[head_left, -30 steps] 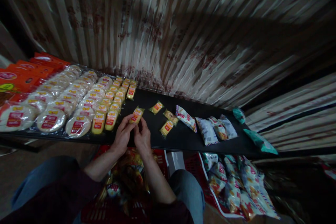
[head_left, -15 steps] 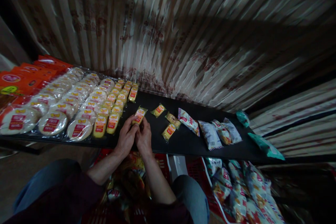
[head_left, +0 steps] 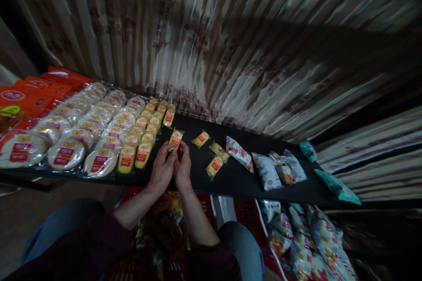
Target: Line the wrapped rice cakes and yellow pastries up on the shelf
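Observation:
Above the black shelf [head_left: 184,131], my left hand [head_left: 162,167] and my right hand [head_left: 182,167] meet around a small snack packet [head_left: 176,138], clear-wrapped and yellow with a red and white label. Fingers of both hands grip its lower end, and its upper end points away from me, nearly upright. To the left stand rows of matching yellow packets [head_left: 143,154]. Beyond them are rows of round white crackers [head_left: 100,162] in clear wrap. Three loose packets lie right of my hands: one alone [head_left: 201,139], one label-up [head_left: 214,166] and one label-down [head_left: 220,151].
Orange bags [head_left: 29,96] fill the shelf's far left. Several white snack bags [head_left: 240,153] and two green bags [head_left: 339,185] lie to the right. Below are a red basket [head_left: 205,205] between my knees and another basket [head_left: 273,252] full of bags. A pleated printed sheet [head_left: 204,52] hangs behind.
The packet in my hands has turned from a rightward slant to nearly upright. Both hands stay together on it. The whole view has shifted slightly.

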